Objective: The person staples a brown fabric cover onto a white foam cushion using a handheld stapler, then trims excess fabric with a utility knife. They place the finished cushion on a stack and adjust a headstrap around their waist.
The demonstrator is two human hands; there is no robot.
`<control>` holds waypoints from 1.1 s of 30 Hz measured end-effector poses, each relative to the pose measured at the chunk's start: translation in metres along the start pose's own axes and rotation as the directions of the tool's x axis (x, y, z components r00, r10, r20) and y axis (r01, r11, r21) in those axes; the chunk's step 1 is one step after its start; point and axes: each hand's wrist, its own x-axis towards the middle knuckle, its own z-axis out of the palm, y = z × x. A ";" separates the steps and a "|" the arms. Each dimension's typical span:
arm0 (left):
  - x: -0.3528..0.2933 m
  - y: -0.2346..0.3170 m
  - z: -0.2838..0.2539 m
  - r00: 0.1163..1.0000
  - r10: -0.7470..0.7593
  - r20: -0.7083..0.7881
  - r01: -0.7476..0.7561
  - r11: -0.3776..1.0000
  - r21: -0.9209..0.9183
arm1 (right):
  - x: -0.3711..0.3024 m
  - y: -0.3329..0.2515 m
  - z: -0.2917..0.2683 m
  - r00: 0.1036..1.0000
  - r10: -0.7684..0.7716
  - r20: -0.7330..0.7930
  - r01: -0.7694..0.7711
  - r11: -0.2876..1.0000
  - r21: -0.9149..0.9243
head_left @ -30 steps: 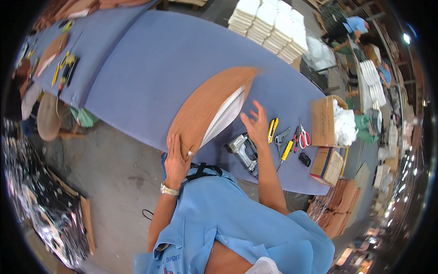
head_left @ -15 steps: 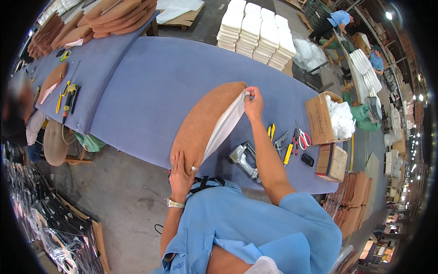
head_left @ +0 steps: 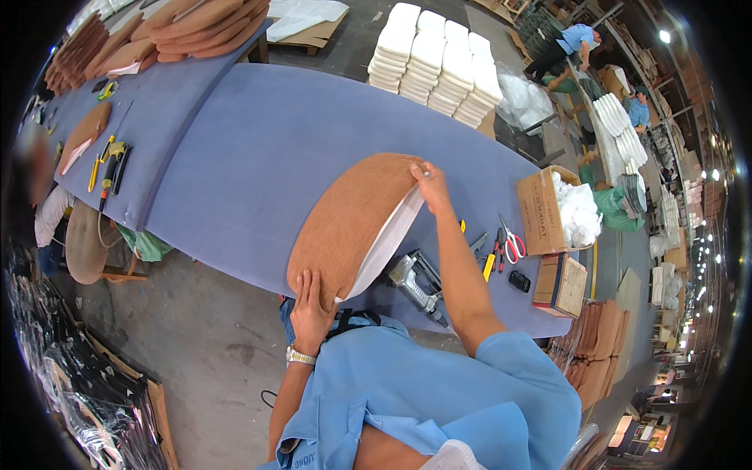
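A brown, curved seat cushion (head_left: 348,211) with a white underside is tilted up over the blue padded table (head_left: 227,149). My left hand (head_left: 312,312) grips its near end, the fingers laid along the brown face and the thumb by the edge. At the far right corner, my right hand (head_left: 431,188) is closed in a pinch on the cover's edge. Beneath my right forearm lies a silver staple gun (head_left: 415,286). Just right of that arm are a yellow-handled tool (head_left: 489,266) and red-handled scissors (head_left: 513,243), partly overlapping other tools.
An open cardboard box (head_left: 540,211) of white stuffing stands at the table's right, with a smaller box (head_left: 560,286) nearer. Stacked white pads (head_left: 427,63) rise beyond the far edge. Brown cushions (head_left: 207,27) are piled far left. Co-workers (head_left: 578,39) are in the far right background.
The cushion's far end has come slightly lower and nearer with my right hand, and its brown face shows wider. My left hand stays at the near end. The whole view has shifted a little.
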 end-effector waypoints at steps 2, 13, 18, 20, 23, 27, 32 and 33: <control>0.003 -0.002 -0.003 1.000 0.008 -0.005 -0.008 1.000 0.008 | 0.007 0.007 0.002 0.998 -0.051 -0.032 0.052 0.998 0.047; -0.048 -0.036 -0.096 0.938 -0.220 0.266 0.251 0.964 -0.086 | -0.135 -0.017 -0.008 0.998 -0.022 -0.059 0.032 0.986 0.164; -0.113 -0.040 -0.160 0.735 -0.495 0.464 0.600 0.793 -0.104 | -0.233 -0.050 0.009 0.999 -0.046 -0.019 0.048 0.997 0.067; -0.097 -0.034 -0.183 0.671 -0.472 0.571 0.594 0.803 -0.035 | -0.238 -0.050 0.013 0.996 -0.086 -0.022 0.087 0.996 0.029; -0.031 -0.027 -0.174 0.690 -0.227 0.687 0.487 0.849 -0.208 | -0.236 -0.051 0.016 0.996 -0.084 -0.028 0.086 0.994 0.065; 0.062 0.001 -0.100 0.682 0.156 0.715 0.053 0.964 -0.261 | -0.229 -0.062 0.023 0.986 -0.156 -0.067 0.157 0.988 0.011; 0.115 0.018 -0.051 0.596 0.332 0.732 -0.244 0.942 -0.229 | -0.220 -0.057 0.026 0.994 -0.081 -0.078 0.087 0.994 0.073; 0.124 0.022 -0.044 0.583 0.347 0.735 -0.257 0.937 -0.238 | -0.215 -0.055 0.028 0.992 -0.090 -0.083 0.097 0.992 0.084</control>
